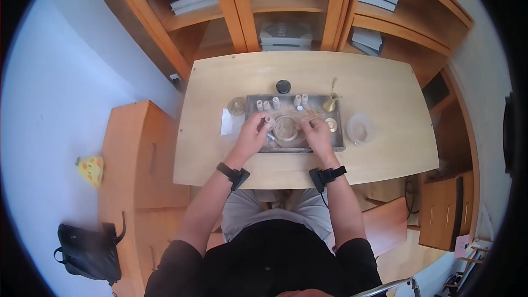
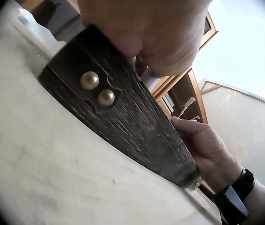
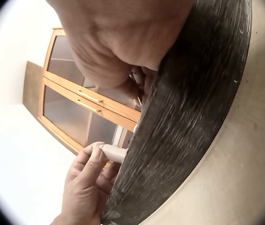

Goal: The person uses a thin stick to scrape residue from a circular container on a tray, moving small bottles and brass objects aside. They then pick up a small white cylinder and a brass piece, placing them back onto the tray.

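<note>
My left hand (image 1: 254,135) pinches a small pale cylinder (image 3: 113,153) between thumb and fingers, over the left part of a dark wooden tray (image 1: 258,150). Over the tray's right part, my right hand (image 1: 317,136) has its fingers curled round a thin stick-like tool (image 1: 309,119). Between the hands a pale ring (image 1: 285,139) lies in the tray. Several small pale vials (image 1: 276,101) stand along the back of the tray. In the left wrist view the tray's side (image 2: 137,126) hides most of what the fingers do.
A brass vase (image 1: 330,102) holding tools stands at the tray's back right, with a brass dish (image 1: 331,125) in front. Right of the tray is a translucent bowl (image 1: 361,128); behind it, a black round lid (image 1: 283,86). A glass jar (image 1: 236,105) and white paper (image 1: 226,121) lie left.
</note>
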### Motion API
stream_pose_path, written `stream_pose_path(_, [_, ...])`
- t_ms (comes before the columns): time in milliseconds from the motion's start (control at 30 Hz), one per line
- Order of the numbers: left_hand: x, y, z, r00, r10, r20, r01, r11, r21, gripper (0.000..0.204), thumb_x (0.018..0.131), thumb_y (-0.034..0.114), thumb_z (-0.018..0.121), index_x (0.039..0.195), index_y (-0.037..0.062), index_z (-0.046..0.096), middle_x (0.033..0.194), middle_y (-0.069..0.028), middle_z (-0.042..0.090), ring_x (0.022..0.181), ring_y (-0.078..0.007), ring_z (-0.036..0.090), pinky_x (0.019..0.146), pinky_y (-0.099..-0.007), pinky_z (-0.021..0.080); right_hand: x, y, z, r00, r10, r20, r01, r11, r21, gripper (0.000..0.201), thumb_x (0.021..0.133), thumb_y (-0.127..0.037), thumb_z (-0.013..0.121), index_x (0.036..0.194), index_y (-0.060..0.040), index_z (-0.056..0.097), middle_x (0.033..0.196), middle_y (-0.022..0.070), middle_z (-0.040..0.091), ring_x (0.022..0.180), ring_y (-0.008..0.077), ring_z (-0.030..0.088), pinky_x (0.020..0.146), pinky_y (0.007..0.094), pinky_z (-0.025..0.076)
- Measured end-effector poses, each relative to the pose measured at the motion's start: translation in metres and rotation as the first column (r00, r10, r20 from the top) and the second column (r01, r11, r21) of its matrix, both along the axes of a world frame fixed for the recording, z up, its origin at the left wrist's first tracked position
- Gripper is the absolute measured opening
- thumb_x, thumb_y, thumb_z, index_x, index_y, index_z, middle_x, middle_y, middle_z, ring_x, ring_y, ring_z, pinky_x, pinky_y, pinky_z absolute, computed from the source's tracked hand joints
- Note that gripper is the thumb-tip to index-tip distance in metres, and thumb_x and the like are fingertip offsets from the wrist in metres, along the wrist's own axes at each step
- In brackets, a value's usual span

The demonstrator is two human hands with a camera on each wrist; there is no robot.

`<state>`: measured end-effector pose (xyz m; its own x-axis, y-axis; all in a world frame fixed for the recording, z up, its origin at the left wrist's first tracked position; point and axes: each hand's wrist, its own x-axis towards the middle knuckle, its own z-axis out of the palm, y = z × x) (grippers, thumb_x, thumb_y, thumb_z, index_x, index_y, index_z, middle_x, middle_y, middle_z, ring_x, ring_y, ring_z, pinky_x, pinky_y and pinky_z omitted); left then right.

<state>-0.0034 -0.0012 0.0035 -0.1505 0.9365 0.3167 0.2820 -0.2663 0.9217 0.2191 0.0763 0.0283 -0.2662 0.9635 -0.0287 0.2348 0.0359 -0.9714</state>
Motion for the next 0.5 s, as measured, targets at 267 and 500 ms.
stream_pose_path(267, [0.006, -0.003, 0.019, 0.998, 0.045, -0.042, -0.047, 0.998, -0.047, 0.019, 0.098, 0.0, 0.067, 0.116, -0.0005, 0.062, 0.113, -0.0087, 0.065, 0.1, -0.0145, 0.067, 0.082, -0.0299, 0.058, 0.001, -0.002, 0.002, 0.998, 0.061, -0.011, -0.061, 0.998, 0.026, 0.021, 0.097, -0.014, 0.067, 0.086, 0.0012, 0.076, 0.075, 0.0058, 0.075, 0.065, 0.0102, 0.062, 0.062, 0.0278, 0.049])
stream_pose_path(500, [0.004, -0.003, 0.019, 0.995, 0.044, -0.095, -0.048, 0.998, -0.041, 0.022, 0.096, 0.0, 0.069, 0.117, -0.0017, 0.062, 0.112, -0.0112, 0.066, 0.098, -0.0156, 0.068, 0.08, -0.0301, 0.059, 0.002, 0.009, -0.024, 0.991, 0.063, -0.118, -0.066, 0.998, -0.023, 0.018, 0.097, -0.015, 0.067, 0.088, -0.0011, 0.076, 0.076, 0.0029, 0.075, 0.062, 0.0059, 0.057, 0.057, 0.0243, 0.043])
